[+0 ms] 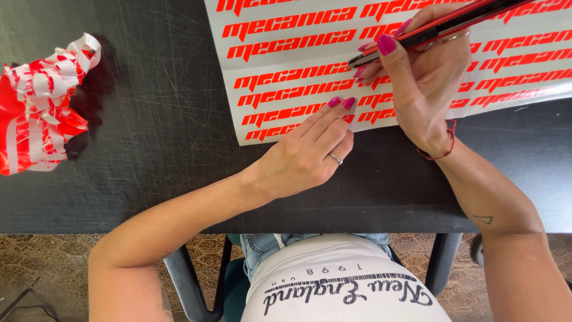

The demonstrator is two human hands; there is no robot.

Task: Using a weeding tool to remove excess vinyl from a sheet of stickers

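Observation:
A white vinyl sheet point(286, 53) with rows of orange-red cut lettering lies on the black table point(179, 155). My left hand point(307, 154) rests flat on the sheet's near edge, fingertips pressing on the lettering, holding nothing. My right hand point(420, 83) grips a red and black utility knife point(441, 27) like a pen. Its tip touches the sheet between two rows of lettering, just above my left fingertips.
A crumpled heap of red and white vinyl scraps point(39, 104) lies at the table's left side. The table's near edge runs just in front of my body, with chair legs and a patterned floor point(47, 268) below.

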